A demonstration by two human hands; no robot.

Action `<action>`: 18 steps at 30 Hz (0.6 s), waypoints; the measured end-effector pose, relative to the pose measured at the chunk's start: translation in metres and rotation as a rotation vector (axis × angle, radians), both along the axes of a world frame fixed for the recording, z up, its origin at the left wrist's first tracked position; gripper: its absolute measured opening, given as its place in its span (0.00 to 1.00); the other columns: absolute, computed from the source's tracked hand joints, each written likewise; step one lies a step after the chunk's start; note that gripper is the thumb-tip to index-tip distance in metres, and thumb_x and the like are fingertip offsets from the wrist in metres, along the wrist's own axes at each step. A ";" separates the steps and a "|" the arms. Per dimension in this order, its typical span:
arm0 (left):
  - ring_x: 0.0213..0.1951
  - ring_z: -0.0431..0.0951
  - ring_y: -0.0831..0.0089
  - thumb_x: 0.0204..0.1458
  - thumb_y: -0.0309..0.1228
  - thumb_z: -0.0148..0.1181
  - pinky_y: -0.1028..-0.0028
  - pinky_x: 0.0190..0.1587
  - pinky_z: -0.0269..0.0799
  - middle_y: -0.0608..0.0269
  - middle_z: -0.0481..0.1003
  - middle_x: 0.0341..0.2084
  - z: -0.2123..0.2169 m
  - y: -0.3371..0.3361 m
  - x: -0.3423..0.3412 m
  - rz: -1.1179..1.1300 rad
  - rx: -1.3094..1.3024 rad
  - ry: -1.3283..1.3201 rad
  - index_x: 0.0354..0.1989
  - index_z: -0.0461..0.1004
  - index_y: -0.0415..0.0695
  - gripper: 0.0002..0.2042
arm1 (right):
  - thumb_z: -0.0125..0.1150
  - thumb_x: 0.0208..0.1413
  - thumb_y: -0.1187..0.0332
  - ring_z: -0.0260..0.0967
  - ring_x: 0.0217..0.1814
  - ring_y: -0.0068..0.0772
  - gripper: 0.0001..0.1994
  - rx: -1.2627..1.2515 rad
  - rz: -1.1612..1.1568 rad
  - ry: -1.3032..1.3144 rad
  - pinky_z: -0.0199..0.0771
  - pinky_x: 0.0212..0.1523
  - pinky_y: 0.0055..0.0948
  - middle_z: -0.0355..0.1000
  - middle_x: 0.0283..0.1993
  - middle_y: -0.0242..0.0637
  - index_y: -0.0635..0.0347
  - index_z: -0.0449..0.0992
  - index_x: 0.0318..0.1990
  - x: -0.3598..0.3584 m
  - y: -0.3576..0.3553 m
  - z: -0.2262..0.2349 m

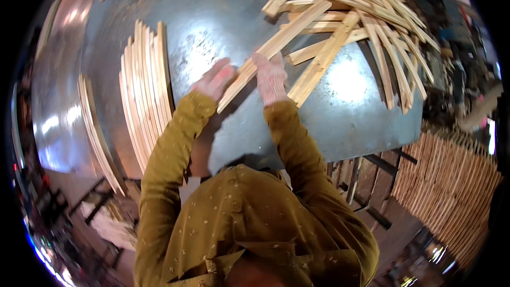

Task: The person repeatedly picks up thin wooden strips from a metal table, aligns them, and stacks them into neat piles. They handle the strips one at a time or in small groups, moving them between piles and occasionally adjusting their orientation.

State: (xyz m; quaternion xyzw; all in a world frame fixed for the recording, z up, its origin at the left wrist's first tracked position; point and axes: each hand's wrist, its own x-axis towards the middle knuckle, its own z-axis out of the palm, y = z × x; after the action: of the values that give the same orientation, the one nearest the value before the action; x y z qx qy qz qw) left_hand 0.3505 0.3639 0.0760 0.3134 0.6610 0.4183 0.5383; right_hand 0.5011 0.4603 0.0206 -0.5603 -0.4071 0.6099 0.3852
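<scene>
A pale wooden strip lies slantwise in front of me, its far end resting over the loose pile. My right hand, in a light glove, is closed on its edge near the middle, fingers at the wood. Just left of the strip's near end is my left hand, also gloved, with a reddish patch at the fingers. Its fingers are stretched out and slightly blurred; whether they touch the strip I cannot tell. Another wooden strip lies slanted to the right of my right hand.
A jumbled pile of wooden strips covers the far right of the metal table. Several strips lie side by side in a row on the left, with a few more strips beyond them. A large wood stack stands off the right edge.
</scene>
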 end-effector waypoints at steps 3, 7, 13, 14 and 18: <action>0.37 0.79 0.70 0.54 0.50 0.63 0.72 0.41 0.77 0.59 0.76 0.39 -0.012 -0.015 0.038 -0.171 -0.101 -0.122 0.70 0.58 0.45 0.38 | 0.64 0.56 0.66 0.75 0.46 0.41 0.30 0.189 -0.050 -0.217 0.76 0.48 0.38 0.75 0.45 0.46 0.68 0.63 0.65 0.005 -0.048 0.032; 0.35 0.78 0.69 0.51 0.26 0.65 0.70 0.38 0.78 0.60 0.75 0.38 0.005 -0.038 0.052 -0.074 -0.060 -0.293 0.71 0.53 0.44 0.38 | 0.67 0.56 0.55 0.68 0.60 0.51 0.36 1.131 0.368 -0.794 0.68 0.61 0.46 0.70 0.58 0.49 0.67 0.62 0.67 0.064 -0.034 0.041; 0.28 0.78 0.67 0.58 0.46 0.62 0.66 0.32 0.80 0.55 0.77 0.34 0.007 -0.081 -0.004 0.235 0.131 -0.812 0.64 0.62 0.42 0.30 | 0.73 0.34 0.46 0.59 0.68 0.60 0.62 -0.104 -0.058 -1.105 0.62 0.68 0.45 0.57 0.68 0.65 0.73 0.43 0.72 0.135 0.062 -0.013; 0.28 0.78 0.67 0.57 0.50 0.62 0.67 0.30 0.80 0.55 0.77 0.33 0.006 -0.094 -0.021 0.290 0.137 -0.834 0.63 0.63 0.42 0.32 | 0.75 0.34 0.51 0.67 0.62 0.59 0.61 -0.083 -0.077 -0.994 0.68 0.63 0.44 0.60 0.65 0.64 0.73 0.43 0.72 0.131 0.053 -0.010; 0.40 0.77 0.64 0.54 0.51 0.64 0.69 0.39 0.79 0.51 0.75 0.41 0.008 -0.164 -0.086 0.501 -0.060 0.264 0.55 0.71 0.38 0.30 | 0.72 0.41 0.63 0.71 0.58 0.49 0.53 -0.155 -0.100 -0.533 0.69 0.63 0.38 0.64 0.63 0.58 0.73 0.44 0.71 0.098 -0.001 -0.004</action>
State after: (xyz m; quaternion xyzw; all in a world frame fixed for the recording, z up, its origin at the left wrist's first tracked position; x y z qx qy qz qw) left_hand 0.2643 0.1994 0.0840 0.1762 0.7943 0.4742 0.3365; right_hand 0.5993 0.4595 0.0168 -0.7482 -0.4179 0.4506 0.2501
